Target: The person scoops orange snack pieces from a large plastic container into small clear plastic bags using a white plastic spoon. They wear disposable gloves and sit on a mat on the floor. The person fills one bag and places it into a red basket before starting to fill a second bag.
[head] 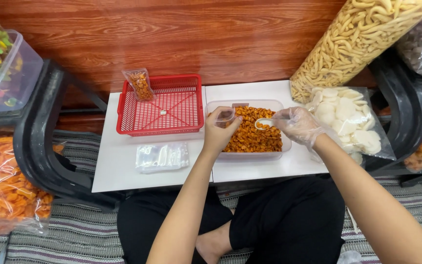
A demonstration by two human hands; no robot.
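at the far left, a clear plastic tub (10, 73) of many-coloured snacks is cut off by the frame edge, and below it a big bag of flat orange crisps (6, 186) is only partly seen. on the white table (123, 171), a small filled packet (140, 84) is propped against the rim of a red latticed plastic basket (159, 105); a stack of empty clear bags (162, 156) lies flat in front of the basket, its edges hard to make out against the white.

the left hand (219, 131), bare, is closed round a small clear bag (224, 116), pinched open at the near-left edge of a clear rectangular container (248, 128) heaped with small orange snack pieces. how much is inside the bag cannot be told. the right hand (296, 124), in a thin see-through glove, is curled round the handle of a small white scoop (263, 123), held over the container; the handle itself is hidden by the fingers.

further right, a bag of pale round crackers (350, 120) lies on the table's edge, and a tall bag of yellow stick snacks (357, 39) leans against the wooden wall, its top cut off. more bags at the right edge are barely seen.
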